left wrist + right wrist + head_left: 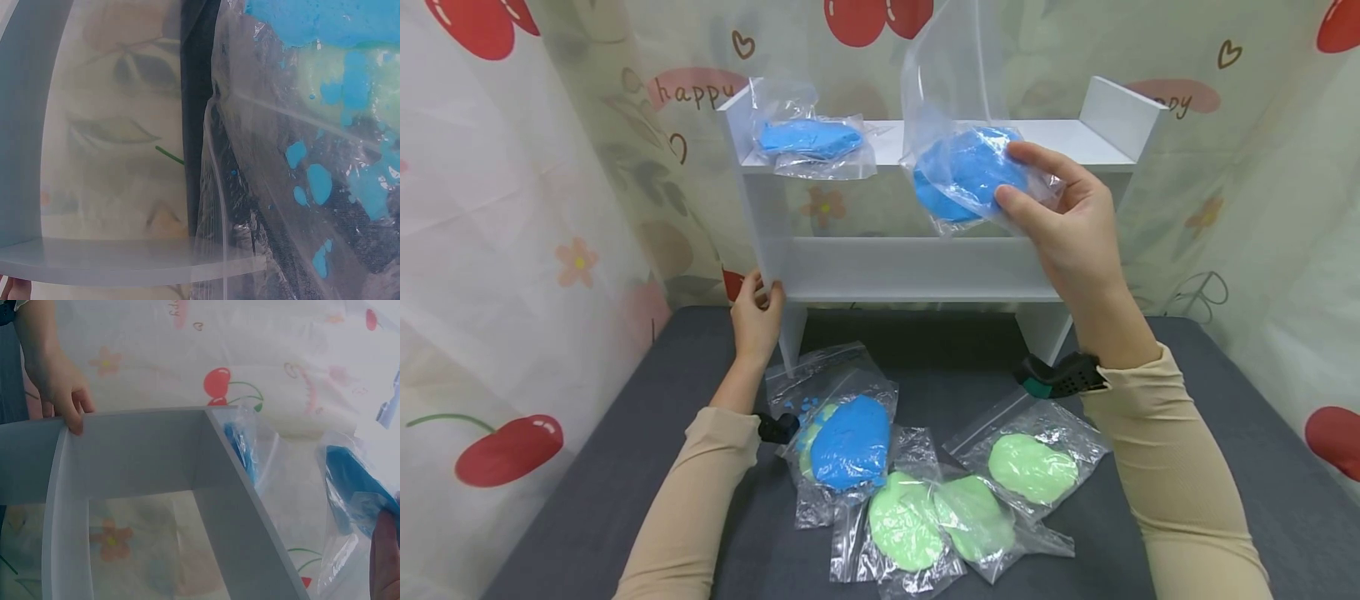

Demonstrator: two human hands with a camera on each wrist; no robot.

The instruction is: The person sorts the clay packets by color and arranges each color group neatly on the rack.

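Note:
My right hand pinches a clear plastic bag holding a flat blue, clay-like lump, raised in front of the top board of a white shelf. In the right wrist view, that bagged blue lump stands at the right edge, apart from the shelf. With thumb and fingers around its edge, my left hand holds the shelf's left side panel. Another bagged blue lump lies on the left of the top board, its bag overhanging the front edge.
On the dark tabletop before the shelf lie several clear bags. One has a blue lump over pale green; others hold green discs. Patterned cloth hangs behind and at both sides.

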